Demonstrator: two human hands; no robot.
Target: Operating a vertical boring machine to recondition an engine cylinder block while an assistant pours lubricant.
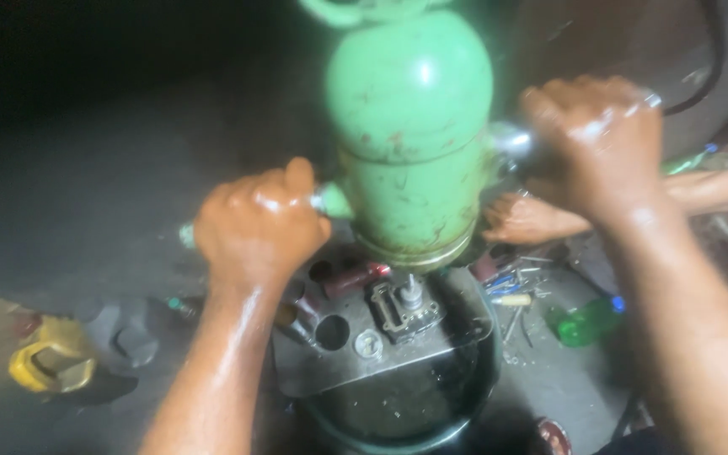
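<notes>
A green metal cylinder [410,126], scuffed and rusty at its seam, stands upright over a dark engine-like block [398,324]. My left hand [259,223] is closed around a green handle sticking out of the cylinder's left side. My right hand [604,139] grips a shiny metal handle on its right side. Both hands look wet or oily. Another person's hand [532,219] reaches in from the right and touches the cylinder's lower right edge. Below the cylinder the block shows round holes, a small fitting and a reddish part [355,276].
A yellow container [48,362] lies on the dark floor at lower left. A green plastic bottle [587,320] and several small tools and screwdrivers [511,291] lie to the right of the block. A black hose [714,59] curves at upper right.
</notes>
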